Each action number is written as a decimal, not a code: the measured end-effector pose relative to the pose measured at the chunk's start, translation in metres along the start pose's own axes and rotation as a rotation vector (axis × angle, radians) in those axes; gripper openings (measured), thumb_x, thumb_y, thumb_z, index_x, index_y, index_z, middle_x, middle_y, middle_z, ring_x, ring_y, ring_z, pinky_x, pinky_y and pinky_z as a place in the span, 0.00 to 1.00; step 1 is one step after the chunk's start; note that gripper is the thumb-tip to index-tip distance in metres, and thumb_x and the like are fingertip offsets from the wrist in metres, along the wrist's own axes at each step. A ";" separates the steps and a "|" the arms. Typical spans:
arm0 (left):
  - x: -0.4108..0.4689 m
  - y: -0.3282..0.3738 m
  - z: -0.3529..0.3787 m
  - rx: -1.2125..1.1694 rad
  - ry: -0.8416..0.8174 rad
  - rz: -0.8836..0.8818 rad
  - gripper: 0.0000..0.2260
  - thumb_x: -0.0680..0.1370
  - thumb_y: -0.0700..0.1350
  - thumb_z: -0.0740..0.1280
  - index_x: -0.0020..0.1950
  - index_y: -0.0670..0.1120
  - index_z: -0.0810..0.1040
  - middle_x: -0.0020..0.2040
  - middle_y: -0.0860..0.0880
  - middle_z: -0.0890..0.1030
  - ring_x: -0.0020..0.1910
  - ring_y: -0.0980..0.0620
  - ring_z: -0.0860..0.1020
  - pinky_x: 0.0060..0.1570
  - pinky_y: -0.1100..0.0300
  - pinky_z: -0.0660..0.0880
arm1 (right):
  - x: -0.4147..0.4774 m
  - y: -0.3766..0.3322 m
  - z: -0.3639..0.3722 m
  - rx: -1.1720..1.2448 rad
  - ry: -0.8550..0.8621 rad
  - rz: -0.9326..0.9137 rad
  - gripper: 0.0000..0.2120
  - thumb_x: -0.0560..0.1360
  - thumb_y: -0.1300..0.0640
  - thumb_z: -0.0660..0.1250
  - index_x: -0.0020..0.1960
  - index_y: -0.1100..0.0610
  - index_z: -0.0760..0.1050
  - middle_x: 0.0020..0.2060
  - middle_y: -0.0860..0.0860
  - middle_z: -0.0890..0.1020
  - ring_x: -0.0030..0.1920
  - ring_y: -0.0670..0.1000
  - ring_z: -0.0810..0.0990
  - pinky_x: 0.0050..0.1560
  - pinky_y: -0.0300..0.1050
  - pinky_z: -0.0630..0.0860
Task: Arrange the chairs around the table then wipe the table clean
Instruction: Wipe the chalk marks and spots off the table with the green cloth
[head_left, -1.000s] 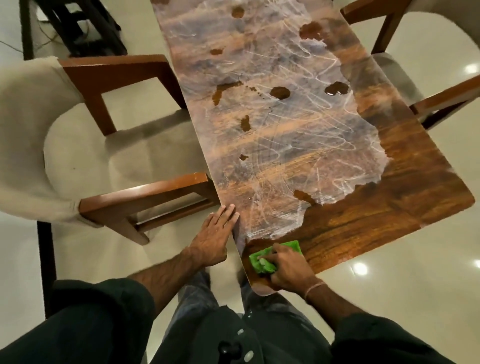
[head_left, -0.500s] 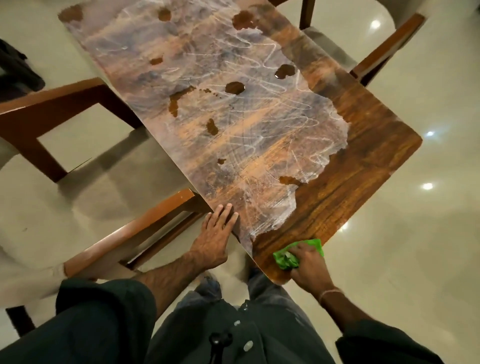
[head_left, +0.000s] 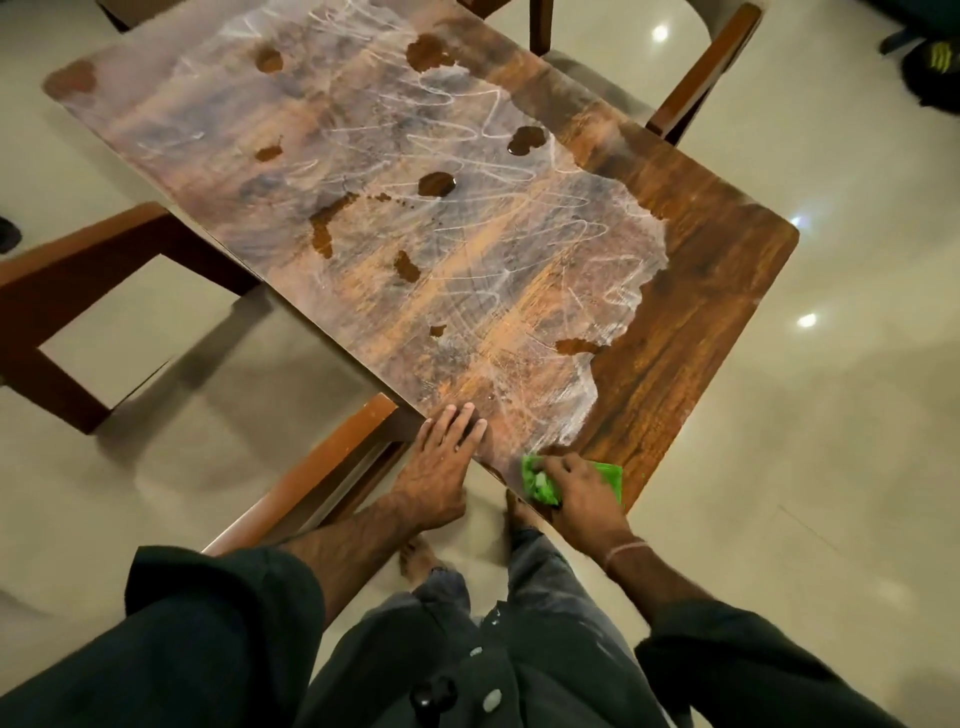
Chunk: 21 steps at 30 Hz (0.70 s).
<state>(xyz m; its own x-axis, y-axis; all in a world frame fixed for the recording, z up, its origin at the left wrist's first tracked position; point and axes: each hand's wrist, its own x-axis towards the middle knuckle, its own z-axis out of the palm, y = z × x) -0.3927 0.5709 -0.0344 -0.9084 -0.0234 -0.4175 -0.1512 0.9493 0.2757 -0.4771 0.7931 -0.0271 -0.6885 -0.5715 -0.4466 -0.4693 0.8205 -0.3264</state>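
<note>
A wooden armchair (head_left: 88, 270) with a pale seat stands at the left long side of the counter (head_left: 691, 322), its near armrest (head_left: 322, 467) reaching up to the counter's edge. Most of the wood-grain top is covered by a whitish, streaky film (head_left: 363, 156) marked with scribbled lines, and several dark wet patches (head_left: 436, 184) are scattered across it. The strip along the right side and the near corner shows bare, darker wood.

At the near edge, the left hand (head_left: 441, 462) lies flat with its fingers straight and together, the fingertips on the counter's rim just beside the armrest; it grasps nothing. Just to its right, a bright green cloth (head_left: 540, 480) sits on the near corner of the counter, where the film meets the bare wood. The right hand (head_left: 582, 488) presses down on the cloth with its fingers curled over it, a thin band (head_left: 626, 548) on the wrist.

A second wooden chair (head_left: 706, 67) stands at the far right side of the counter. The glossy pale floor (head_left: 831, 467) reflects small lights, and a dark object (head_left: 935, 73) lies at the upper right.
</note>
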 end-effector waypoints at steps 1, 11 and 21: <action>-0.001 -0.003 -0.001 -0.001 -0.010 0.004 0.43 0.74 0.43 0.63 0.83 0.48 0.42 0.82 0.46 0.37 0.80 0.45 0.34 0.75 0.49 0.32 | -0.004 0.001 -0.003 -0.040 -0.073 -0.067 0.24 0.74 0.48 0.69 0.68 0.44 0.70 0.59 0.49 0.74 0.58 0.53 0.75 0.58 0.49 0.74; 0.002 -0.016 -0.024 -0.022 -0.115 0.045 0.41 0.79 0.52 0.64 0.83 0.47 0.41 0.82 0.45 0.37 0.80 0.44 0.35 0.79 0.41 0.41 | 0.017 -0.024 -0.013 -0.002 -0.043 -0.009 0.26 0.76 0.51 0.67 0.72 0.48 0.66 0.63 0.53 0.73 0.59 0.56 0.76 0.60 0.51 0.75; 0.018 -0.042 -0.028 -0.002 -0.091 -0.034 0.43 0.75 0.44 0.64 0.83 0.51 0.40 0.82 0.49 0.35 0.80 0.46 0.34 0.79 0.45 0.37 | 0.040 -0.024 -0.028 0.030 -0.007 0.079 0.27 0.77 0.51 0.67 0.73 0.47 0.63 0.65 0.53 0.72 0.57 0.55 0.77 0.56 0.49 0.78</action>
<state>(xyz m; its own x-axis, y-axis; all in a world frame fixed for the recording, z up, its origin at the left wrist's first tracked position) -0.4134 0.5223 -0.0289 -0.8638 -0.0265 -0.5032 -0.1819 0.9477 0.2623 -0.5093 0.7510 -0.0141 -0.7186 -0.5051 -0.4779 -0.3969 0.8623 -0.3145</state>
